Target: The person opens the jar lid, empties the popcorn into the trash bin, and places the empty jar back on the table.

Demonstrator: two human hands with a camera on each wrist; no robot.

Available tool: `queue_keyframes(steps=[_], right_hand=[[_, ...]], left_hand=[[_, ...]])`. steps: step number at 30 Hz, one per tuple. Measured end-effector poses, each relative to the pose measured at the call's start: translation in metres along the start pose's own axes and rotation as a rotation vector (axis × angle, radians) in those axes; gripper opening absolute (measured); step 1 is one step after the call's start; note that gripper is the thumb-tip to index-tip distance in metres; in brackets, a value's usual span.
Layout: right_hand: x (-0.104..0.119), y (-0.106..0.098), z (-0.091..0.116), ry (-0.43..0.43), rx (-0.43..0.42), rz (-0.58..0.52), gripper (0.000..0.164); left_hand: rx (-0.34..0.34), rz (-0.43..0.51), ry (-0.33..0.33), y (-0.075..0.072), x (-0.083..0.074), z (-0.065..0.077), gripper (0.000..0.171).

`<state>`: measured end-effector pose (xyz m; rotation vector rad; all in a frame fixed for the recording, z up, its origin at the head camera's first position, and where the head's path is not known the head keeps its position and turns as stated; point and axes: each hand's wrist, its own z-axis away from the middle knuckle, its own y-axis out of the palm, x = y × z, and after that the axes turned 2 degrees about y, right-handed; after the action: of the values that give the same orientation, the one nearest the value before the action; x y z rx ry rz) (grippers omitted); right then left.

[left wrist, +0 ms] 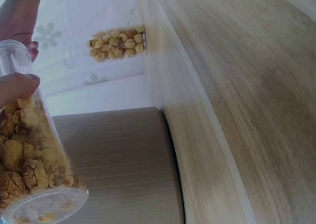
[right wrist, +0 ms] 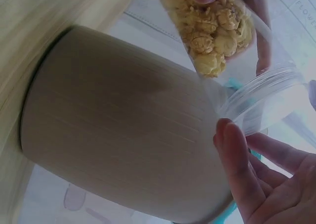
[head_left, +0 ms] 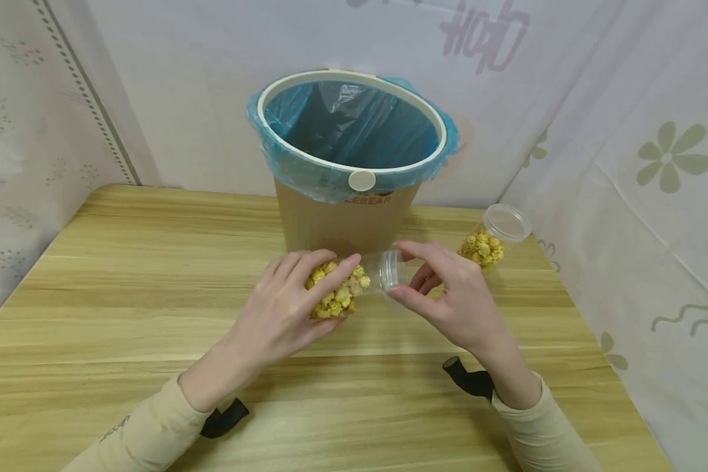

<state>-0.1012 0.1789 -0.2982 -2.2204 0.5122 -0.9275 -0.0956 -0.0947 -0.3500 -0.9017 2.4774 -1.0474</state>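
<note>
A clear plastic jar of yellow popcorn (head_left: 343,296) lies tilted on its side in front of the bin. My left hand (head_left: 280,308) grips its body, fingers over the top and thumb underneath. The left wrist view shows the jar's round base (left wrist: 47,204) with popcorn packed above it. At the other end, the thumb and forefinger of my right hand (head_left: 451,295) pinch the clear lid (head_left: 392,270) from both sides. Ridged rings around the jar's neck (right wrist: 261,91) show in the right wrist view.
Behind the hands stands a tan bin (head_left: 336,223) lined with a blue bag (head_left: 307,180) under a white rim. A second clear popcorn jar (head_left: 482,249) with a lid is at the table's back right. Patterned cloth (head_left: 200,118) hangs behind the wooden table (head_left: 124,295).
</note>
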Motion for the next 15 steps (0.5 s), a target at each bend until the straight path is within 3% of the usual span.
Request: queue_keyframes(steps=[5,15], right_hand=[[0.0009,-0.0001,0.0002,0.011,0.026,0.002,0.054],[0.0025,-0.0072,-0.0024,-0.053,0.107,-0.025,0.070]], left_hand=[[0.008,0.022,-0.013,0.0007,0.0002,-0.0001,0.094],[0.051,0.203,-0.094,0.0016,0.0007,-0.0002,0.100]])
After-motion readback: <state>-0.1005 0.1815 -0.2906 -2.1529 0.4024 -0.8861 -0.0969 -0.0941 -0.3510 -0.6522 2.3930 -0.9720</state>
